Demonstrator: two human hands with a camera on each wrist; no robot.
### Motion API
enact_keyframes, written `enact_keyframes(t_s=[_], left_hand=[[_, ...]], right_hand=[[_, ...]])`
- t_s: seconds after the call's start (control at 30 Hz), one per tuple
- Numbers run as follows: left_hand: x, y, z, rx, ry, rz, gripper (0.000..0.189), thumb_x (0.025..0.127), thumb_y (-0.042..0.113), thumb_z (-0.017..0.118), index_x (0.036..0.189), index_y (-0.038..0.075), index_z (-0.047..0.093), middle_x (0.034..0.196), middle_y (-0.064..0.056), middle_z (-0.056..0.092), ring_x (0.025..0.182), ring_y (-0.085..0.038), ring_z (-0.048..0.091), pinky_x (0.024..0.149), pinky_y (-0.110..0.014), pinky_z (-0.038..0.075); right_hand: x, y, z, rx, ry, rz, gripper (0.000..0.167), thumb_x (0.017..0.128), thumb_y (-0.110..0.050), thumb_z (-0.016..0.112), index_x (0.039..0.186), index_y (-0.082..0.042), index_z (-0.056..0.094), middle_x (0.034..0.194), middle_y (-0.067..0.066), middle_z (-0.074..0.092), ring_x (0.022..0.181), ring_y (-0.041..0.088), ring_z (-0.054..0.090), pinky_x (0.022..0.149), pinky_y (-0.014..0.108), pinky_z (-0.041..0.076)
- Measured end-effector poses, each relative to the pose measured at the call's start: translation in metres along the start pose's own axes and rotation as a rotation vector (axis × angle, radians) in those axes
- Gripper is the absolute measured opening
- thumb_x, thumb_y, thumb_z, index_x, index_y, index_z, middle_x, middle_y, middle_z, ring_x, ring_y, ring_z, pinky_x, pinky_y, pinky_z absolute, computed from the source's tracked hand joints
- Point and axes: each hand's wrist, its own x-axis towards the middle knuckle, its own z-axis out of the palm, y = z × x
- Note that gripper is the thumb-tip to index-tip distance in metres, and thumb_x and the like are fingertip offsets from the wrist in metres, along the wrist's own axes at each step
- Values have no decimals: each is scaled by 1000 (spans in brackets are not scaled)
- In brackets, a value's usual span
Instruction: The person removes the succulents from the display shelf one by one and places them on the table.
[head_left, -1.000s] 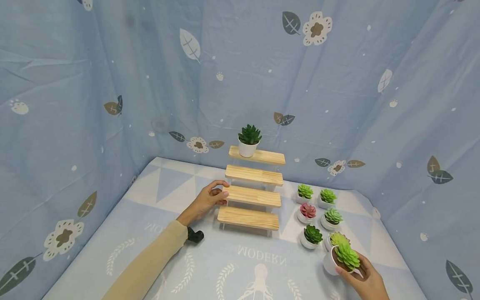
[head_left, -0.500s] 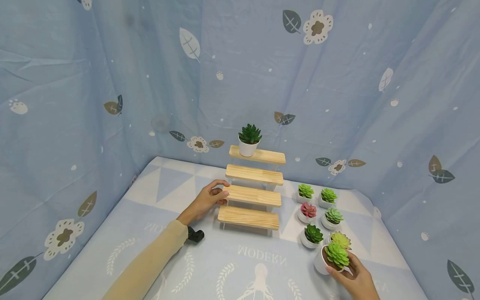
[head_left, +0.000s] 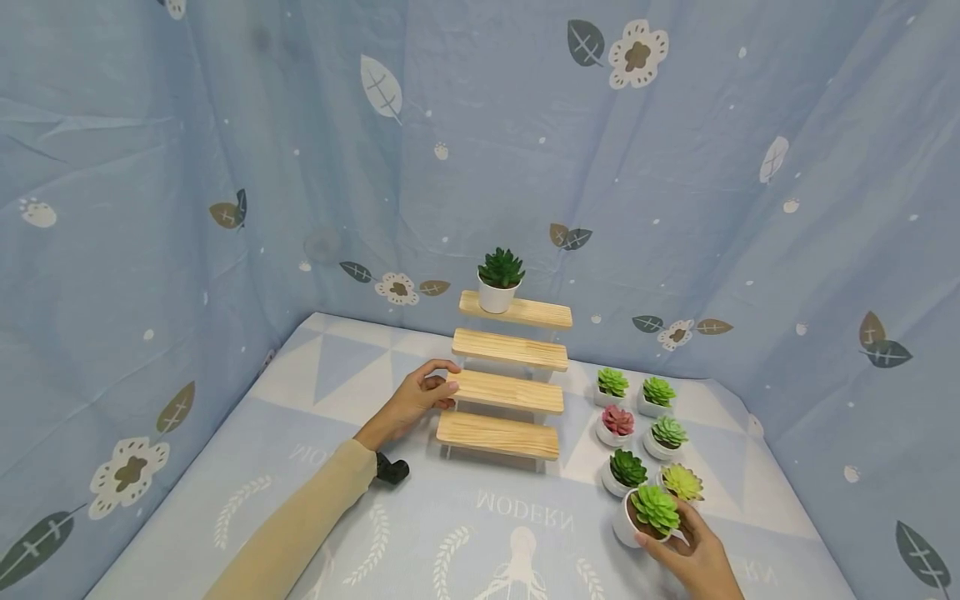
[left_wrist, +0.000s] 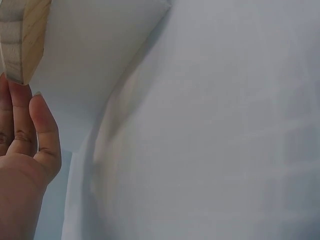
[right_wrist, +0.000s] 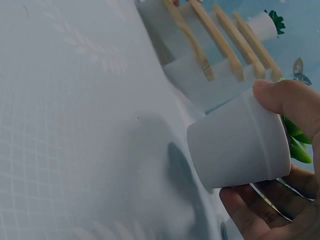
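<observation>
My right hand (head_left: 699, 552) grips the rim of a white pot holding a bright green succulent (head_left: 654, 510), thumb on one side and fingers on the other. In the right wrist view the white pot (right_wrist: 237, 142) is tilted and casts a shadow on the cloth. At the left, my left hand (head_left: 415, 402) holds the left end of a step of the four-tier wooden plant stand (head_left: 506, 392), thumb in front and fingers behind. The left wrist view shows fingertips against the wooden board end (left_wrist: 22, 42). A dark green potted succulent (head_left: 498, 293) stands on the top step.
Several small potted succulents stand in two columns right of the stand, including a red one (head_left: 617, 423), a dark green one (head_left: 627, 471) and a yellow-green one (head_left: 682, 482). Blue patterned curtain (head_left: 480, 150) surrounds the cloth-covered table (head_left: 420, 533).
My right hand has moved left with the potted succulent, uncovering the yellow-green plant behind it. The left hand and stand have stayed in place.
</observation>
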Motion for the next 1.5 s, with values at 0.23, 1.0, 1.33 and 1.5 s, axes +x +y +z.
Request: enact_keyframes(t_s=[0.23, 1.0, 1.33, 1.5], left_hand=[[1, 0, 0, 5, -3, 6, 40, 102, 22, 70, 138, 11, 56, 98, -13, 63, 102, -54, 64, 89, -44, 59], [0, -1, -1, 17, -4, 12, 40, 102, 21, 69, 139, 11, 55, 97, -13, 63, 102, -57, 63, 88, -45, 59], [1, -1, -1, 13, -9, 17, 40, 102, 21, 69, 138, 10, 55, 97, -13, 63, 103, -59, 61, 88, -45, 59], [1, -1, -1, 19, -11, 18, 40, 102, 22, 69, 138, 11, 55, 97, -14, 63, 100, -53, 65, 87, -45, 59]], right_hand=[[2, 0, 6, 10, -22, -13, 97, 84, -37, 88, 156, -3, 32, 156, 27, 37, 140, 48, 42, 99, 41, 54], [6, 4, 15, -13, -22, -1, 98, 83, -40, 88, 155, -1, 33, 154, 29, 39, 137, 48, 46, 100, 44, 54], [6, 6, 16, -19, -21, -14, 97, 84, -40, 88, 155, -3, 34, 152, 29, 43, 134, 45, 50, 97, 41, 56], [3, 3, 13, -17, -37, -34, 94, 86, -39, 86, 157, -8, 34, 154, 25, 42, 131, 44, 52, 98, 43, 55]])
